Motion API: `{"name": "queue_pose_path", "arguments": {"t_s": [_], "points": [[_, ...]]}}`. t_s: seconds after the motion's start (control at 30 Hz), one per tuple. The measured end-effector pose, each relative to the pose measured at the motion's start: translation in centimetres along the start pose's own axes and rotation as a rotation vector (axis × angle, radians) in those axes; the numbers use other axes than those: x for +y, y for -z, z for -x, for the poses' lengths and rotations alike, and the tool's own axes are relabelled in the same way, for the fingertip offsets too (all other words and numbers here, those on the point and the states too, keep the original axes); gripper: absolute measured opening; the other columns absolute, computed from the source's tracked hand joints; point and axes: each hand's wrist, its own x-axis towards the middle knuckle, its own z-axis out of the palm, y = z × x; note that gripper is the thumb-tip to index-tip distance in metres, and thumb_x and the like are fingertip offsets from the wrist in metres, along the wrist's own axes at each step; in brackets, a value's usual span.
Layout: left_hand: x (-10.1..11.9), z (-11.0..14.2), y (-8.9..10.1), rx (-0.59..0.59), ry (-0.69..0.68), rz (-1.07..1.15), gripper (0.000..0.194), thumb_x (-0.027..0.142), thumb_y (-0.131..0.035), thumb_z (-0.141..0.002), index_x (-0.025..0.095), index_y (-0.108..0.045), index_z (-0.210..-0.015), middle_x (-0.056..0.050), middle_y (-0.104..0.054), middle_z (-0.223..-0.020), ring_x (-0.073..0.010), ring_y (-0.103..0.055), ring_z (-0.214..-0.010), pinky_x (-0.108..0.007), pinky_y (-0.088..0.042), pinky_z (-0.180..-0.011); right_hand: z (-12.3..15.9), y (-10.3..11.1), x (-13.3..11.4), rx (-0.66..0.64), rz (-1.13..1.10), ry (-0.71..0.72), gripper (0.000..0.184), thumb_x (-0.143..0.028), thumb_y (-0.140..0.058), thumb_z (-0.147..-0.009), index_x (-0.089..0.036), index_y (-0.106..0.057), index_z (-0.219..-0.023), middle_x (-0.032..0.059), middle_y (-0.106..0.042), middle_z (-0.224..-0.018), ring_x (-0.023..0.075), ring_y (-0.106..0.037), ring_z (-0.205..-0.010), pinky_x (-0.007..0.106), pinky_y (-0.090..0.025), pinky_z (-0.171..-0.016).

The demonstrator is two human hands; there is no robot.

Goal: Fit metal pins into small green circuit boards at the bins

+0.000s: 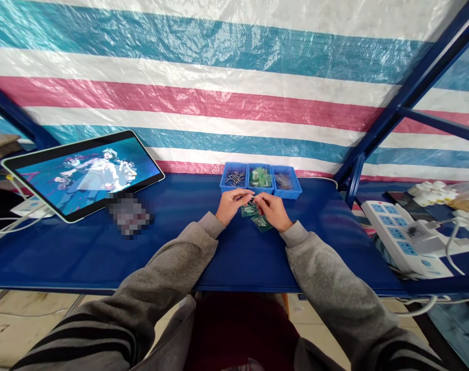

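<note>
1. A striped sheet [234, 93] of blue, white and pink hangs behind everything, with a blue frame [408, 87] slanting up on the right
2. The bench [103, 247] is covered in dark blue and runs the full width of the view
3. A tablet [83, 172] leans at the left of the bench, its screen lit with a cartoon; a power strip [404, 232] lies far right among white cables
4. Three small blue bins [260, 180] stand in a row at the back of the bench: the left one holds metal pins, the middle one green parts, the right one something too dim to tell
5. The left hand [230, 204] and right hand [273, 210] meet just in front of the bins, both sets of fingers pinched closed on one small part [252, 197] held between them, just above the bench
6. A few green boards [257, 216] lie on the bench directly under and beside the hands
7. The step in hand looks like joining a pin to a green piece; the next move likely calls for steady alignment of very small parts at the fingertips
</note>
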Motion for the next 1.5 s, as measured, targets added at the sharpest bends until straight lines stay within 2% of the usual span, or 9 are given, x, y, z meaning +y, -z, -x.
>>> {"name": "queue_pose_path", "arguments": {"t_s": [0.17, 0.3, 0.43, 0.6, 0.77, 0.97, 1.1, 1.37, 1.5], "points": [[0.1, 0.0, 0.1, -0.046, -0.036, -0.063, 0.038, 0.050, -0.065, -0.082, 0.013, -0.070, -0.084, -0.008, -0.069, -0.086, -0.0149, -0.061, -0.068, -0.027, -0.051, -0.061, 0.0, 0.2, 0.0, 0.088, 0.062, -0.012, 0.041, -0.054, -0.045, -0.092, -0.020, -0.060, -0.075, -0.0028, -0.053, -0.055, 0.0122, -0.050, -0.046, 0.026, -0.041, -0.051], [0.5, 0.1, 0.4, -0.128, -0.081, -0.261, 0.040, 0.052, -0.052, -0.091, 0.015, -0.069, -0.091, -0.005, -0.066, -0.075, -0.0168, -0.061, -0.070, -0.026, -0.049, -0.062, -0.1, 0.5, 0.1, 0.187, 0.105, 0.009, 0.037, -0.048, -0.045, -0.093, -0.019, -0.063, -0.079, -0.0021, -0.055, -0.056, 0.0129, -0.051, -0.048, 0.026, -0.042, -0.054], [0.7, 0.2, 0.6, -0.135, -0.186, -0.440, 0.036, 0.048, -0.054, -0.091, 0.016, -0.070, -0.096, -0.004, -0.064, -0.072, -0.0167, -0.060, -0.068, -0.026, -0.046, -0.064, -0.1, 0.7, 0.0, 0.217, 0.106, 0.066, 0.033, -0.047, -0.050, -0.091, -0.018, -0.066, -0.090, 0.0032, -0.064, -0.074, 0.0146, -0.056, -0.058, 0.027, -0.045, -0.057], [0.8, 0.4, 0.7, -0.145, -0.135, -0.358, 0.035, 0.045, -0.054, -0.093, 0.016, -0.060, -0.111, 0.007, -0.042, -0.048, -0.0096, -0.040, -0.044, -0.021, -0.033, -0.048, 0.0, 0.4, -0.1, 0.103, 0.101, 0.143, 0.031, -0.049, -0.057, -0.087, -0.020, -0.067, -0.089, 0.0040, -0.064, -0.078, 0.0147, -0.057, -0.061, 0.027, -0.046, -0.055], [1.1, 0.5, 0.5, -0.134, -0.083, -0.250, 0.035, 0.046, -0.057, -0.091, 0.016, -0.060, -0.107, 0.006, -0.050, -0.051, -0.0076, -0.042, -0.044, -0.019, -0.037, -0.046, 0.0, 0.3, 0.0, 0.072, 0.089, 0.149, 0.032, -0.049, -0.054, -0.090, -0.020, -0.061, -0.079, 0.0020, -0.061, -0.072, 0.0133, -0.054, -0.056, 0.027, -0.043, -0.054], [-0.1, -0.1, 0.4, -0.076, -0.029, -0.074, 0.039, 0.048, -0.077, -0.070, 0.013, -0.070, -0.085, -0.004, -0.068, -0.072, -0.0124, -0.059, -0.056, -0.025, -0.051, -0.052, 0.0, 0.4, -0.2, 0.104, 0.121, 0.072, 0.044, -0.052, -0.044, -0.094, -0.020, -0.054, -0.065, -0.0031, -0.049, -0.047, 0.0127, -0.049, -0.046, 0.027, -0.040, -0.056], [-0.4, -0.1, 0.4, -0.033, -0.060, -0.101, 0.036, 0.047, -0.076, -0.073, 0.012, -0.073, -0.083, -0.005, -0.069, -0.070, -0.0150, -0.062, -0.059, -0.028, -0.054, -0.057, 0.1, 0.2, -0.1, 0.102, 0.080, 0.021, 0.052, -0.058, -0.042, -0.093, -0.020, -0.056, -0.062, -0.0029, -0.049, -0.047, 0.0119, -0.048, -0.044, 0.026, -0.040, -0.053], [2.2, -1.3, 1.9, 0.335, -0.581, -0.682, 0.024, 0.035, -0.057, -0.093, 0.018, -0.074, -0.094, -0.008, -0.073, -0.093, -0.0190, -0.066, -0.086, -0.035, -0.053, -0.084, 0.0, 0.4, -0.3, 0.173, 0.064, -0.011, 0.054, -0.061, -0.039, -0.093, -0.019, -0.060, -0.067, -0.0012, -0.053, -0.054, 0.0117, -0.049, -0.044, 0.026, -0.040, -0.051], [1.6, -3.1, 3.2, 0.216, -0.510, -0.946, 0.030, 0.034, -0.051, -0.096, 0.016, -0.066, -0.115, -0.006, -0.071, -0.090, -0.0178, -0.064, -0.082, -0.032, -0.051, -0.083, 0.0, 0.4, -0.4, 0.156, 0.101, -0.001, 0.053, -0.059, -0.039, -0.093, -0.019, -0.060, -0.066, -0.0009, -0.053, -0.054, 0.0122, -0.050, -0.045, 0.026, -0.041, -0.053]]}}
